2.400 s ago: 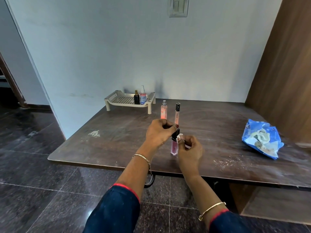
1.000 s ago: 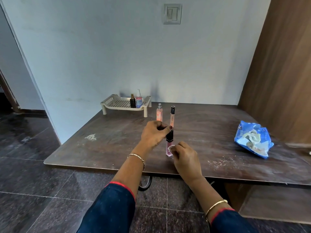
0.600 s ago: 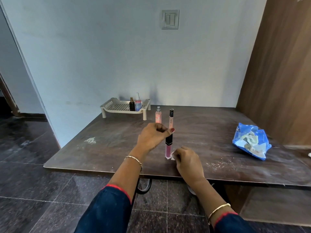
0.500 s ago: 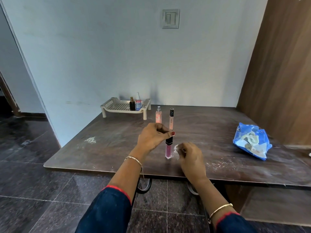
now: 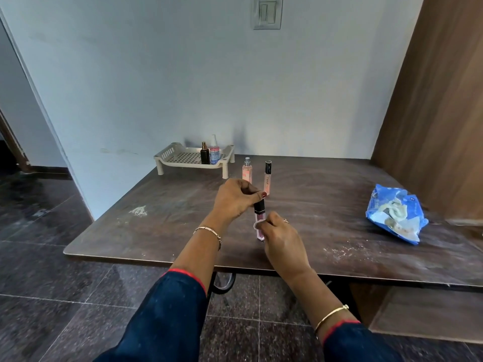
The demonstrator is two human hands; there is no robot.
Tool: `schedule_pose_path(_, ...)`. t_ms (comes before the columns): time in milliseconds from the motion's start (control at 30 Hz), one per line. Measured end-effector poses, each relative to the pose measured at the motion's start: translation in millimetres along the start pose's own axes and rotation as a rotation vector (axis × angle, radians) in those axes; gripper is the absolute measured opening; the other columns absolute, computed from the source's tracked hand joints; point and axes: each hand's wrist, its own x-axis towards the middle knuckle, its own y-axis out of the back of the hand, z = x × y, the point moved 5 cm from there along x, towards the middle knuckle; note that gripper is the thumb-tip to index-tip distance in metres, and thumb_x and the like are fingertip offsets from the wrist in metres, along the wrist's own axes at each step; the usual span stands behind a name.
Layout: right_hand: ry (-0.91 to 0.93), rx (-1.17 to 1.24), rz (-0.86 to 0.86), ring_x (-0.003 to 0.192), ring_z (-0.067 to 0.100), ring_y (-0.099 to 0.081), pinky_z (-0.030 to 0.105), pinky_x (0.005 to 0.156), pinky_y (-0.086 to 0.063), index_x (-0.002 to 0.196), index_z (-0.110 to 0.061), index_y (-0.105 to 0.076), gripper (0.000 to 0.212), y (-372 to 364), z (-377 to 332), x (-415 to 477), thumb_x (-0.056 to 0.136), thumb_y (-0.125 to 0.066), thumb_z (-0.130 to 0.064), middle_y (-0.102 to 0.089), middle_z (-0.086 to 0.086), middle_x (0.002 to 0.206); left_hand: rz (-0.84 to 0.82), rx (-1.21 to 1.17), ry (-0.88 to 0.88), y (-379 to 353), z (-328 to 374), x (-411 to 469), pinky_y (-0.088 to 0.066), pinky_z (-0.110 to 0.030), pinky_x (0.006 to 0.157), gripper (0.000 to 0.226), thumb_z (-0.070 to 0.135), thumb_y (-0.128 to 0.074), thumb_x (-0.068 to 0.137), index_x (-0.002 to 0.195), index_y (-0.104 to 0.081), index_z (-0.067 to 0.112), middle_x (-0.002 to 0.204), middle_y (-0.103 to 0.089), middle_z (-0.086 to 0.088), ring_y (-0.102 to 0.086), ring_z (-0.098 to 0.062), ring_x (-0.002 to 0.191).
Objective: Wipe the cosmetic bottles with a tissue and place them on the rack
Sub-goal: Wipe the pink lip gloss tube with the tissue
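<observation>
The lip gloss tube [image 5: 260, 233] stands upright, its long axis vertical, with the square black cap up and the clear pink body down, near the front edge of the worn brown surface [image 5: 183, 205]. The left hand [image 5: 235, 201] has its grip pinched on the cap. The right hand [image 5: 281, 237], fingers curled, presses a white tissue [image 5: 257, 225] to the body.

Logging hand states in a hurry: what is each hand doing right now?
Left hand: grips the black cap of the pink gloss tube.
Right hand: pinches a tissue against that tube.
</observation>
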Motion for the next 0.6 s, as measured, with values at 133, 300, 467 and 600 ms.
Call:
schedule_pose_path(133,-0.046,-0.011,-0.158,0.066,0.025,-0.062,0.029,0.054,-0.052,0.091,-0.009,-0.071,0.021,-11,5,-4,0.074,-0.073,0.002,-0.060,0.004,0.087,-0.023,-0.001,0.004,1,-1,3,-0.058,-0.034,0.084,0.010,0.021,-0.080,0.075,0.070,-0.072,0.019,0.076,-0.075,-0.002,-0.072,-0.014,0.073)
schedule_pose_path(300,-0.165,0.054,-0.319,0.085,0.024,-0.063,0.038,0.073,-0.054,0.102,-0.012,-0.071,0.019,-14,14,-8,0.087,-0.062,-0.006,-0.060,0.001,0.099,0.017,0.010,-0.022,5,-10,1,-0.057,-0.032,0.084,0.011,0.023,-0.079,0.076,0.069,-0.071,0.021,0.076,-0.074,0.001,-0.072,-0.015,0.077)
schedule_pose_path(467,-0.215,0.055,-0.206,0.072,0.019,-0.055,0.030,0.061,-0.042,0.091,-0.010,-0.070,0.015,6,17,9,0.084,-0.061,-0.001,-0.053,-0.001,0.088,0.072,-0.001,-0.077,7,-13,-5,-0.052,-0.014,0.074,0.007,0.022,-0.079,0.076,0.076,-0.074,0.018,0.076,-0.072,0.006,-0.068,-0.011,0.076)
schedule_pose_path(600,-0.085,0.109,-0.063,0.070,0.024,-0.059,0.033,0.057,-0.047,0.093,-0.009,-0.070,0.015,11,0,15,0.081,-0.065,-0.001,-0.060,0.006,0.090,0.054,-0.061,-0.094,5,-15,-5,-0.056,-0.025,0.080,0.008,0.019,-0.079,0.075,0.080,-0.075,0.013,0.081,-0.075,0.000,-0.072,-0.016,0.078)
